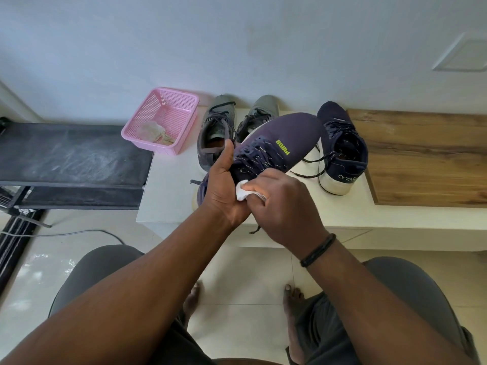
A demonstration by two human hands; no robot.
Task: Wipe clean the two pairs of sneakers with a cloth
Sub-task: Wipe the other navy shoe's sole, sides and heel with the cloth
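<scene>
At frame centre, our left hand (pixel 224 188) grips the navy sneaker (pixel 279 143), thumb up; our right hand (pixel 282 204) pinches the white cloth (pixel 243 191) against it.

On the bench (pixel 369 214) the basket (pixel 160 119) stands left, two sneakers (pixel 210 133) right of it, another sneaker (pixel 340 146) further right.

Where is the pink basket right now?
Head view, left of centre: the pink basket sits on the white bench's left end, beside the grey sneakers.
</scene>
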